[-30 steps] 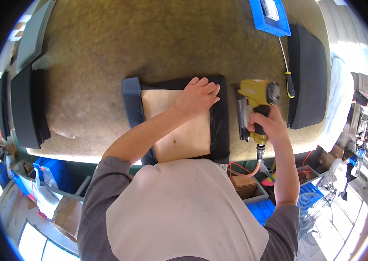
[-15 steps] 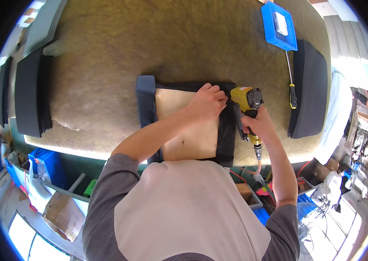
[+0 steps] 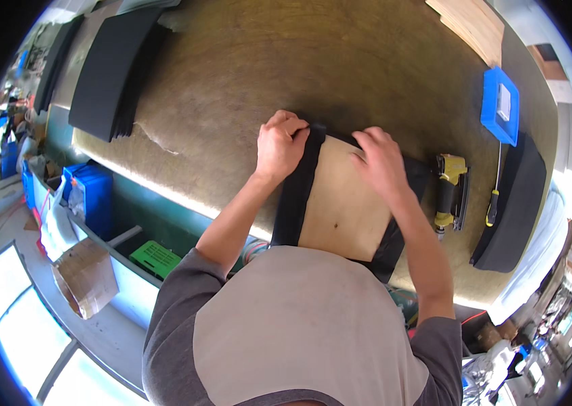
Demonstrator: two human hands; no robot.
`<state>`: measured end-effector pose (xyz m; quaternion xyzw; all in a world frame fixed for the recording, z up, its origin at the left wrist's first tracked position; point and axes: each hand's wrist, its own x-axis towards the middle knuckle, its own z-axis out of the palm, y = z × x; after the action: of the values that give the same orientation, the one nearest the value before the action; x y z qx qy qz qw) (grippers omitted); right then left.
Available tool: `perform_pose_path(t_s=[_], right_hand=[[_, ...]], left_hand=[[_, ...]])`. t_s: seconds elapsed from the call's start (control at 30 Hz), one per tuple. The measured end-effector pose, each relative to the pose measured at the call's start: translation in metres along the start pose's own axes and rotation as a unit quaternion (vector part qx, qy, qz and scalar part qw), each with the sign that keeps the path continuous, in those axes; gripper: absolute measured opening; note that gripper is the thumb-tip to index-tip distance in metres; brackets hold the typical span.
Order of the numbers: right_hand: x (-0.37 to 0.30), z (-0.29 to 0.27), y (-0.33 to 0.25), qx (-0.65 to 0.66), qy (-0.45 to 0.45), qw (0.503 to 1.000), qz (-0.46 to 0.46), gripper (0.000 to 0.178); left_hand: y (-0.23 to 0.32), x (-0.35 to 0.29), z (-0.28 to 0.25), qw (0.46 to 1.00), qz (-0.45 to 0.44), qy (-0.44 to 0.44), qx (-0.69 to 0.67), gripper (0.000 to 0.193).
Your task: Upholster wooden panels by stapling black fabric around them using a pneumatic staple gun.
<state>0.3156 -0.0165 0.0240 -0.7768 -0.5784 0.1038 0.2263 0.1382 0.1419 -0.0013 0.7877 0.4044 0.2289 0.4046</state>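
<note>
A wooden board (image 3: 343, 196) lies on the table, its edges wrapped in black fabric (image 3: 299, 196). My left hand (image 3: 280, 145) is closed at the board's far left corner, pinching the folded fabric between thumb and fingers. Over the far right part of the board is my right hand (image 3: 382, 161), thumb and fingers apart, holding nothing; its fingertips are near the far edge. To the right of the board, a yellow and black staple gun (image 3: 450, 193) rests on its side on the table, untouched.
The brown-covered table (image 3: 232, 74) carries black sheet stacks at left (image 3: 113, 74) and right (image 3: 513, 210). At the right are a blue tray (image 3: 500, 111) with a white box and a screwdriver (image 3: 492, 206). Thin wooden boards (image 3: 472, 27) lie far right.
My right hand has let go of the staple gun, which now lies on the table, and moved to the board. My left hand has shifted to the far left corner fabric. The view has turned.
</note>
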Motion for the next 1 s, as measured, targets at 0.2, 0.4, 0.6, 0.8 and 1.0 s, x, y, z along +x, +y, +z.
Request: perform_pose_path(t_s=[0.2,0.4,0.6,0.8,1.0], right_hand=[[0.057,0.035,-0.031,0.035,-0.019,0.998,-0.045,0.008],[0.07,0.048,-0.038,0.07,0.002,0.991,-0.117,0.008],[0.047,0.048,-0.049,-0.02,0.038,0.973,-0.225,0.026],[0.009,0.053,-0.058,-0.11,0.028,0.977,-0.181,0.037],[-0.016,0.031,-0.05,-0.003,-0.007,0.988,-0.156,0.026]], left_hand=[[-0.019,-0.032,-0.001,0.967,0.219,0.096,0.092,0.019],[-0.01,-0.048,-0.004,0.958,0.221,0.035,0.18,0.023],[-0.008,-0.048,-0.005,0.954,0.235,0.019,0.187,0.019],[-0.012,-0.057,-0.008,0.941,0.309,0.071,0.12,0.019],[-0.012,-0.048,-0.01,0.932,0.306,-0.05,0.186,0.026]])
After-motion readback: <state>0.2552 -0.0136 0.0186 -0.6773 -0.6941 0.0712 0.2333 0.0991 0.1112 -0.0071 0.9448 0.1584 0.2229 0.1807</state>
